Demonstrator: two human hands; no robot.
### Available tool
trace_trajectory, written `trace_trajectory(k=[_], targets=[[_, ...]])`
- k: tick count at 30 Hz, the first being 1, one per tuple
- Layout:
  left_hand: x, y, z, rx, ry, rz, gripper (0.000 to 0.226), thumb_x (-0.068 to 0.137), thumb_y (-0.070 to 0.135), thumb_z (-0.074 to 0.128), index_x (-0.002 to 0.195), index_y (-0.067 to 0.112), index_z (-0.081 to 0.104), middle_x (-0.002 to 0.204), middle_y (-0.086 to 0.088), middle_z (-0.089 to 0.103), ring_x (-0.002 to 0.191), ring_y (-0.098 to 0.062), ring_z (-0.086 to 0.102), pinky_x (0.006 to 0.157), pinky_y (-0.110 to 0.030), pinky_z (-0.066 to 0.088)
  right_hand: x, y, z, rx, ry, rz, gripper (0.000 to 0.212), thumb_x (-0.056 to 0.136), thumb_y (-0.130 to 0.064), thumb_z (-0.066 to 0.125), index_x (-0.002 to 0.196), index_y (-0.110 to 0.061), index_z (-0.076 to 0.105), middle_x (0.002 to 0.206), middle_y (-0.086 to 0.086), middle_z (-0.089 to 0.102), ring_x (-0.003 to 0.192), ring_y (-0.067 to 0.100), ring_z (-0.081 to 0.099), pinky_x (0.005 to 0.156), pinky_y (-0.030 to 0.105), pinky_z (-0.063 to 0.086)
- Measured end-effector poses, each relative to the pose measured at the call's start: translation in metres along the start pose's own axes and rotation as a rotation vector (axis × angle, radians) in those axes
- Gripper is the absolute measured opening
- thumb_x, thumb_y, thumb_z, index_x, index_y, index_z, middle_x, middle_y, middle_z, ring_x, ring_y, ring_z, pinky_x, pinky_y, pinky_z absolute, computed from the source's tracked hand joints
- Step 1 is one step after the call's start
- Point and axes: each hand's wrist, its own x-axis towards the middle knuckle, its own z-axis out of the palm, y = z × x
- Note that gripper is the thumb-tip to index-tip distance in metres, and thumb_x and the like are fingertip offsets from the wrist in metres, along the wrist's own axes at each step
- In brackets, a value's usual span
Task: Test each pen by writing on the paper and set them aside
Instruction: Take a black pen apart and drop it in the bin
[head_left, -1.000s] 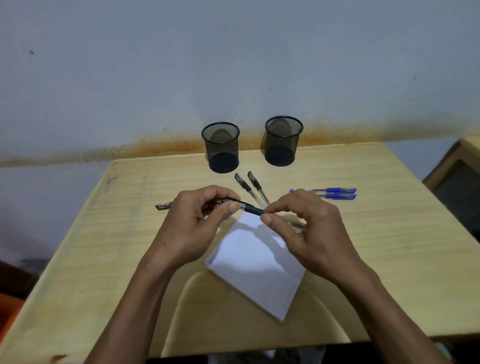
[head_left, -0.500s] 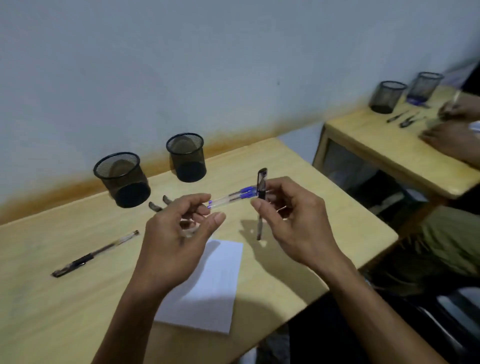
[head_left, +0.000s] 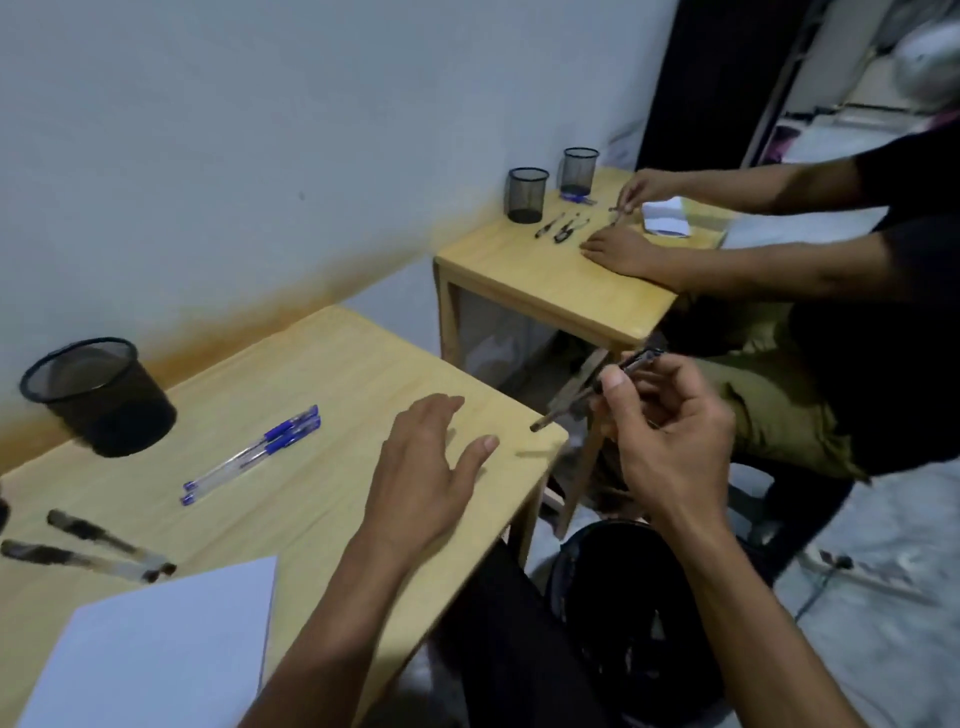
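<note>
Black pen (head_left: 597, 392) now gripped by right hand (head_left: 670, 441) alone, swung off-table; left hand (head_left: 426, 467) released, empty; paper (head_left: 156, 644) unmarked, test pending.

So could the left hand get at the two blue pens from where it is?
Probably yes. The left hand hovers open and empty over the table, and the blue pens lie uncovered to its left, with only bare tabletop in between.

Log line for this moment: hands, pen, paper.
right hand: shut on black pen, beyond table corner | left hand: open, empty, over table | paper: flat, untouched
</note>
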Motion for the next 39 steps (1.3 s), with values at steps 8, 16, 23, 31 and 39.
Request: trace_trajectory(k=[8,16,23,31,39], targets=[[0.035,0.025,0.072,0.345,-0.123,-0.047,0.079,0.095,0.071,0.029,0.153,0.017,0.033,0.163,-0.008,0.027,0.152,-0.026,0.016,0.121,-0.053,0.018,0.009,0.066,-0.052,-0.17,0.261,0.046,0.01,0.094,-0.033,0.072,0.094,-0.023,0.069,0.09,-0.002,0.071,0.077,-0.007,0.065,0.068,0.009,0.048],[0.042,0.02,0.091,0.506,-0.203,-0.135,0.095,0.091,0.08,0.013,0.158,0.013,0.02,0.167,-0.007,0.014,0.155,-0.024,0.006,0.124,-0.055,0.006,-0.011,0.156,-0.073,-0.336,0.24,0.305,0.026,0.093,-0.033,0.072,0.103,-0.009,0.075,0.114,-0.001,0.074,0.099,0.012,0.068,0.076,0.007,0.045],[0.043,0.017,0.094,0.533,-0.199,-0.129,0.094,0.091,0.079,0.012,0.157,0.013,0.021,0.167,-0.007,0.015,0.155,-0.024,0.007,0.123,-0.055,0.008,-0.03,0.188,-0.077,-0.365,0.205,0.431,0.028,0.093,-0.032,0.072,0.113,-0.013,0.073,0.117,0.002,0.073,0.114,0.016,0.065,0.098,0.045,0.055],[0.043,0.017,0.095,0.545,-0.208,-0.125,0.093,0.091,0.08,0.011,0.158,0.016,0.02,0.168,-0.006,0.014,0.155,-0.025,0.005,0.124,-0.055,0.007,-0.031,0.189,-0.08,-0.288,0.212,0.553,0.048,0.089,-0.043,0.074,0.129,-0.019,0.065,0.115,-0.007,0.066,0.118,0.014,0.063,0.102,0.041,0.053],[0.043,0.019,0.093,0.528,-0.195,-0.109,0.091,0.091,0.079,0.012,0.156,0.017,0.026,0.167,-0.007,0.018,0.155,-0.027,0.009,0.123,-0.056,0.009,-0.024,0.187,-0.077,-0.181,0.224,0.609,0.043,0.09,-0.035,0.075,0.127,-0.016,0.067,0.113,-0.006,0.069,0.109,0.009,0.065,0.08,0.008,0.042]])
